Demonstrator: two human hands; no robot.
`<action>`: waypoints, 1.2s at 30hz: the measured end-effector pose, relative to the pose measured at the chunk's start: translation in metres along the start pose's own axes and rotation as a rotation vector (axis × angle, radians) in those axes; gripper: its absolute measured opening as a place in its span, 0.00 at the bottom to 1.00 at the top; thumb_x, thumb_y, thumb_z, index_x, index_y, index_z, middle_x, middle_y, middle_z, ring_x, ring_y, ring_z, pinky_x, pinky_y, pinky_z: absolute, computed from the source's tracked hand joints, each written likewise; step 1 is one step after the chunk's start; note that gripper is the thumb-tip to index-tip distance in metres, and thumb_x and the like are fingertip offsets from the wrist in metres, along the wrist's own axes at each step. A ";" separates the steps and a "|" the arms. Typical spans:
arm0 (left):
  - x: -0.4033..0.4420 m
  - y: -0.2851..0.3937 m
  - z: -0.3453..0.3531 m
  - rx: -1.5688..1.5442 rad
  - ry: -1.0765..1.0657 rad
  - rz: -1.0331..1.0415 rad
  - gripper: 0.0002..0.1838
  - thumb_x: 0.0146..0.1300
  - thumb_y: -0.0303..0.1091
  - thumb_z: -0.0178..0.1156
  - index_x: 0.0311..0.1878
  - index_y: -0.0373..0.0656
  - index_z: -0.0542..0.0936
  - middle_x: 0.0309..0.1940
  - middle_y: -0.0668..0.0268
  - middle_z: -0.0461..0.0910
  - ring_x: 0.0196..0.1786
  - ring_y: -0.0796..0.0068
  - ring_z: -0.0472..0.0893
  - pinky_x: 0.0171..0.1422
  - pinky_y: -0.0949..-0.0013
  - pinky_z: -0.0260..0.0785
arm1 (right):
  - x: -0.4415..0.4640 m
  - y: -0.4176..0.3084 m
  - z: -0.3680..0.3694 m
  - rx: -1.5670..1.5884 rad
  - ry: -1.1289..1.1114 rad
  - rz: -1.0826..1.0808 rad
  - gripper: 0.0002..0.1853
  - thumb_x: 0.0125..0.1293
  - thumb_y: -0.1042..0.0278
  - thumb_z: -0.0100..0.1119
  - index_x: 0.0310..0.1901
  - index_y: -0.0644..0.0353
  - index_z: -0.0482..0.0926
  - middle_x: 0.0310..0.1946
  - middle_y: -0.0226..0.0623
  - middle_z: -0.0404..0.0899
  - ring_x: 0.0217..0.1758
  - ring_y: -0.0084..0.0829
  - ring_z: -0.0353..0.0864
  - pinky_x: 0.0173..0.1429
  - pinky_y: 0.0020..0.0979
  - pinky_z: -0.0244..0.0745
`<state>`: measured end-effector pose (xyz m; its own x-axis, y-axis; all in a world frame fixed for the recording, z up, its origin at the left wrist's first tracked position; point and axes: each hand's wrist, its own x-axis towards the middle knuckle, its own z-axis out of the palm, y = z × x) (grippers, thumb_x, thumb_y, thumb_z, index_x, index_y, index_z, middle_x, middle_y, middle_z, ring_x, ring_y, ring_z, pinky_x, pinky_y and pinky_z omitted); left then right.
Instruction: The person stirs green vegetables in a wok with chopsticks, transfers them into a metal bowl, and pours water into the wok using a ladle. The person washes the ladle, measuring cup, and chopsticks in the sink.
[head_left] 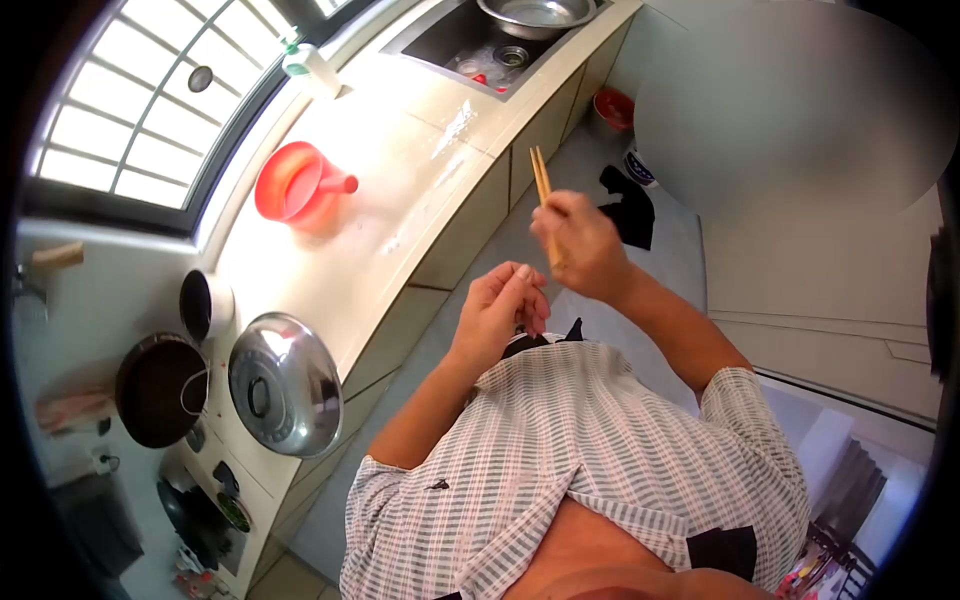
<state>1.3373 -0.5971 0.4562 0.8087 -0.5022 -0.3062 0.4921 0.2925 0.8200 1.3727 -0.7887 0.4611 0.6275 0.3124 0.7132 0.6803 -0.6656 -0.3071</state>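
My right hand (583, 246) is closed around a pair of wooden chopsticks (541, 175), with their tips pointing up and away from me. To its left, in front of my belly, is my left hand (500, 310). Its fingers are curled in loosely, with the thumb against them, and I see nothing held there. The two hands are close together but apart. Both are in the air over the floor, to the right of the counter edge.
Along the left runs a pale counter (400, 140) with a red dipper (290, 185), a metal lid (285, 385), a white bottle (312, 68) and a dark pan (160, 390). A metal basin (538, 12) stands at the sink (440, 45). A black cloth (630, 210) lies on the floor.
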 end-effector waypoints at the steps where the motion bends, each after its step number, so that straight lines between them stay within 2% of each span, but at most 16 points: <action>1: 0.019 0.002 0.003 0.000 0.015 -0.017 0.15 0.78 0.40 0.51 0.46 0.35 0.77 0.26 0.63 0.80 0.24 0.76 0.79 0.29 0.74 0.71 | 0.006 0.015 -0.007 0.021 0.105 0.090 0.13 0.56 0.77 0.70 0.43 0.66 0.82 0.44 0.47 0.78 0.40 0.40 0.83 0.41 0.34 0.82; 5: 0.104 0.018 -0.012 0.080 0.103 -0.060 0.13 0.76 0.38 0.53 0.48 0.36 0.77 0.29 0.62 0.81 0.26 0.75 0.79 0.32 0.73 0.71 | 0.021 0.091 -0.027 0.219 0.344 0.328 0.06 0.63 0.80 0.67 0.41 0.65 0.82 0.40 0.42 0.80 0.32 0.32 0.82 0.36 0.29 0.79; 8: 0.184 0.032 -0.024 -0.028 0.161 -0.064 0.14 0.76 0.38 0.53 0.49 0.36 0.77 0.31 0.62 0.81 0.28 0.75 0.79 0.34 0.73 0.72 | 0.053 0.134 -0.048 0.201 0.356 0.369 0.03 0.67 0.80 0.64 0.41 0.66 0.82 0.37 0.40 0.80 0.31 0.26 0.81 0.34 0.24 0.77; 9: 0.213 0.040 -0.027 -0.024 0.164 -0.041 0.14 0.75 0.38 0.53 0.51 0.35 0.76 0.33 0.62 0.81 0.31 0.75 0.80 0.36 0.72 0.72 | 0.062 0.154 -0.051 0.218 0.344 0.379 0.03 0.70 0.80 0.60 0.42 0.67 0.82 0.39 0.37 0.81 0.32 0.22 0.82 0.33 0.21 0.78; 15: 0.411 0.069 -0.047 -0.211 0.380 -0.011 0.14 0.72 0.35 0.56 0.49 0.32 0.76 0.34 0.60 0.81 0.30 0.73 0.80 0.35 0.71 0.73 | 0.117 0.256 -0.051 0.413 0.301 0.609 0.07 0.74 0.76 0.56 0.45 0.71 0.82 0.38 0.39 0.82 0.32 0.24 0.85 0.34 0.21 0.83; 18: 0.501 0.070 -0.066 -0.194 0.509 -0.026 0.13 0.69 0.34 0.59 0.51 0.36 0.75 0.37 0.59 0.80 0.34 0.70 0.80 0.39 0.69 0.75 | 0.153 0.303 -0.047 0.441 0.305 0.674 0.08 0.74 0.75 0.58 0.43 0.72 0.82 0.36 0.41 0.84 0.32 0.26 0.86 0.34 0.23 0.84; 19: 0.524 0.069 -0.074 -0.284 0.508 -0.055 0.12 0.68 0.33 0.58 0.50 0.37 0.75 0.36 0.60 0.80 0.34 0.69 0.81 0.39 0.68 0.75 | 0.161 0.317 -0.046 0.433 0.295 0.694 0.08 0.73 0.75 0.58 0.43 0.72 0.83 0.35 0.41 0.84 0.31 0.26 0.86 0.33 0.23 0.83; 23: 0.600 0.051 -0.107 -0.357 0.774 -0.130 0.05 0.66 0.29 0.56 0.38 0.37 0.75 0.25 0.61 0.76 0.24 0.69 0.78 0.26 0.67 0.72 | 0.181 0.361 -0.036 0.485 0.320 0.857 0.08 0.72 0.75 0.60 0.41 0.73 0.83 0.33 0.41 0.84 0.30 0.27 0.86 0.33 0.24 0.83; 26: 0.631 0.038 -0.130 -0.315 0.933 -0.128 0.06 0.64 0.28 0.55 0.40 0.35 0.75 0.25 0.61 0.77 0.22 0.71 0.77 0.23 0.69 0.70 | 0.201 0.393 -0.027 0.495 0.268 0.856 0.08 0.72 0.75 0.60 0.42 0.74 0.83 0.34 0.42 0.84 0.29 0.28 0.86 0.33 0.25 0.83; 29: 0.670 0.009 -0.162 -0.310 1.084 -0.223 0.13 0.65 0.30 0.56 0.47 0.29 0.76 0.34 0.53 0.83 0.31 0.61 0.84 0.31 0.63 0.77 | 0.219 0.432 -0.017 0.589 0.218 0.886 0.10 0.74 0.74 0.56 0.45 0.74 0.82 0.34 0.43 0.84 0.31 0.31 0.87 0.37 0.27 0.84; 31: 0.708 -0.044 -0.211 -0.089 1.218 -0.272 0.18 0.64 0.31 0.58 0.52 0.26 0.75 0.43 0.47 0.83 0.42 0.55 0.86 0.42 0.60 0.79 | 0.231 0.461 -0.008 0.657 0.181 0.877 0.11 0.76 0.73 0.54 0.46 0.74 0.81 0.35 0.44 0.84 0.33 0.32 0.87 0.38 0.27 0.85; 34: 0.728 -0.077 -0.237 -0.016 1.332 -0.224 0.18 0.65 0.24 0.52 0.52 0.18 0.71 0.28 0.51 0.81 0.21 0.65 0.81 0.19 0.67 0.69 | 0.241 0.505 0.004 0.799 0.111 0.901 0.13 0.77 0.71 0.52 0.47 0.74 0.81 0.36 0.45 0.85 0.35 0.32 0.88 0.40 0.28 0.84; 36: 0.730 -0.070 -0.242 -0.033 1.362 -0.274 0.18 0.66 0.26 0.53 0.53 0.19 0.70 0.28 0.51 0.80 0.21 0.64 0.81 0.19 0.66 0.69 | 0.252 0.537 0.013 0.910 0.052 0.925 0.14 0.78 0.71 0.51 0.47 0.74 0.81 0.37 0.46 0.85 0.36 0.32 0.88 0.42 0.28 0.84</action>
<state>1.9707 -0.7873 0.0584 0.3504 0.6285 -0.6944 0.6759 0.3435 0.6520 1.9010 -1.0584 0.4681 0.9983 -0.0527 0.0247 0.0291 0.0840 -0.9960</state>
